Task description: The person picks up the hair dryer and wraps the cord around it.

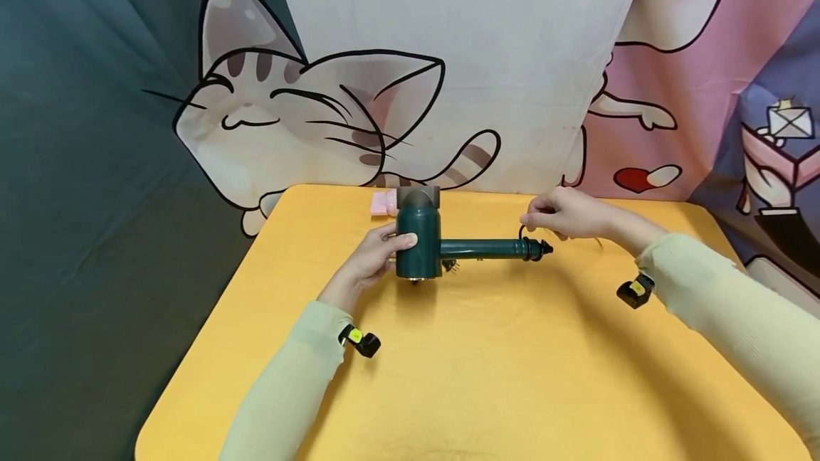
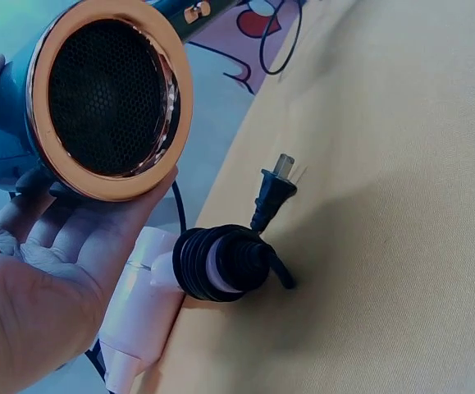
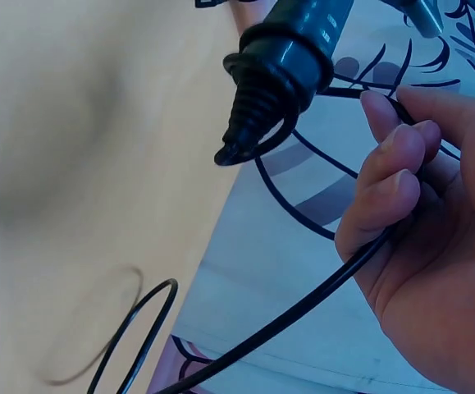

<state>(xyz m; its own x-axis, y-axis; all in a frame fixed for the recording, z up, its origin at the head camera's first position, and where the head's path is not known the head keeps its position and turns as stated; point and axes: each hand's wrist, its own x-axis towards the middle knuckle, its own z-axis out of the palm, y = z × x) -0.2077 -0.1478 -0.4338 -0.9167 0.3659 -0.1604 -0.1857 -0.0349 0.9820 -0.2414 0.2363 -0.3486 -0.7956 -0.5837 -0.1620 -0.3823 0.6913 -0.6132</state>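
Note:
A dark green hair dryer [image 1: 419,233] is held above the table, its handle pointing right. My left hand [image 1: 374,256] grips its barrel, thumb in front. In the left wrist view, the copper-rimmed mesh intake [image 2: 106,97] faces the camera. Near the handle's end, my right hand [image 1: 569,212] pinches the dryer's black cord [image 3: 303,304] between thumb and fingers. The right wrist view shows that cord looped round the handle end [image 3: 282,70] and running through the curled fingers. Behind the green dryer, a pink hair dryer [image 2: 143,300] lies on the table, mostly hidden in the head view.
Black cord [image 2: 221,264] is wound round the pink dryer's handle, and a two-pin plug [image 2: 274,195] sticks out beside it. The yellow table [image 1: 487,375] reaches back to a cartoon-printed cloth [image 1: 532,55]. A loose cord loop [image 3: 143,328] hangs near the right hand.

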